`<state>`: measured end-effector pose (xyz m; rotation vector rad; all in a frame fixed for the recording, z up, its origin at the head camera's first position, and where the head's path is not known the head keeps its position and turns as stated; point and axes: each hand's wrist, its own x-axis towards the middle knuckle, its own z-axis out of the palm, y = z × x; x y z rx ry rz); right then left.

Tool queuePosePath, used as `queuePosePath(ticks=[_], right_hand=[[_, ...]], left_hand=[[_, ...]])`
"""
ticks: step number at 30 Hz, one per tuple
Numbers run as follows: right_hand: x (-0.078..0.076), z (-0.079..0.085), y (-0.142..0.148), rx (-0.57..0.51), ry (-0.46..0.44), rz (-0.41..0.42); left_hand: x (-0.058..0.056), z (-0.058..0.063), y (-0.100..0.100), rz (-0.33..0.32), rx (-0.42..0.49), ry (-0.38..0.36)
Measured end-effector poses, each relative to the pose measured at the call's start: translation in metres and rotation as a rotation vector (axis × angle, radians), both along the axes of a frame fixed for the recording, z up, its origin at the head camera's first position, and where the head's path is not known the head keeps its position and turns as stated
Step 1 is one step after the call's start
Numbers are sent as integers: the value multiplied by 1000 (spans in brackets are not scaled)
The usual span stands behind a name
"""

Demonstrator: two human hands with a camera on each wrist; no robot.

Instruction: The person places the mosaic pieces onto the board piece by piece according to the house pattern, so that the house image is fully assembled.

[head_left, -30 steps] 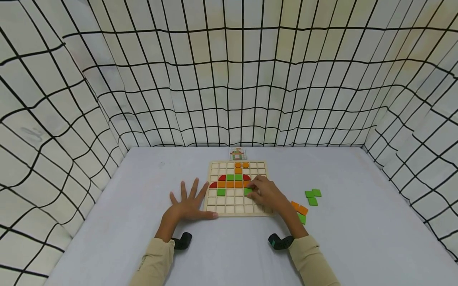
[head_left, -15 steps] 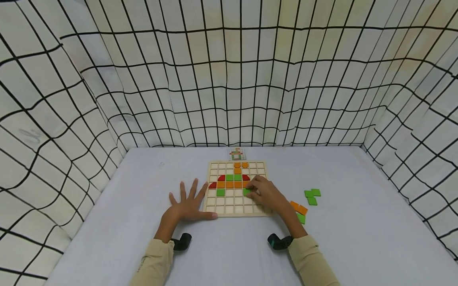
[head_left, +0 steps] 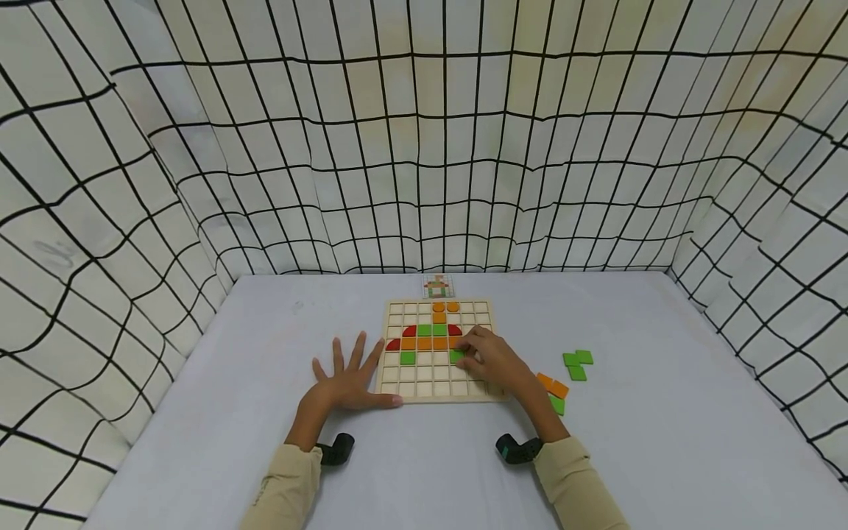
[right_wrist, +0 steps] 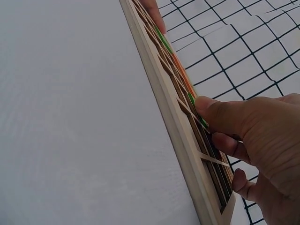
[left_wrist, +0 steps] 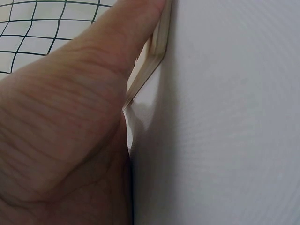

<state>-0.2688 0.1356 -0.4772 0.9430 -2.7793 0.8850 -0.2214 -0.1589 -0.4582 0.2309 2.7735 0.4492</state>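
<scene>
A wooden grid board (head_left: 433,391) lies on the table with orange, red and green tiles set in its cells. My left hand (head_left: 350,384) is spread flat at the board's left side, its thumb along the near left corner. In the left wrist view, the thumb side of that hand hides most of the board. My right hand (head_left: 492,358) is over the board's right part, thumb and index finger pinching a green square tile (head_left: 456,356) in its cell. In the right wrist view the thumb tip is against this green tile (right_wrist: 191,97). Another green tile (head_left: 407,358) sits farther left in that row.
Several loose green tiles (head_left: 577,373) lie right of the board. Orange tiles (head_left: 559,389) and a green one (head_left: 557,405) are beside my right forearm. A small pattern card (head_left: 438,285) lies behind the board. Black netting (head_left: 424,162) surrounds the table's back and sides.
Both hands keep their places, and the tiles stay where they were. Only the head view has shifted very slightly.
</scene>
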Motion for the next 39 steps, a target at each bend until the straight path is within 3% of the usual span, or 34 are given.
queuePosePath(ticks=[12,20,28,39], right_hand=[[-5,4,10,-38,-4,-38],[-7,12,30,-59,-85,-137],[-6,12,68,-101,-73,-230],[4,17,124,-99,-113,-349]], left_hand=[[-7,-8,-5,6,45,-17],[-5,-5,-5,3,48,5],[-8,-18,-7,0,41,4],[-1,-2,-3,-7,20,-17]])
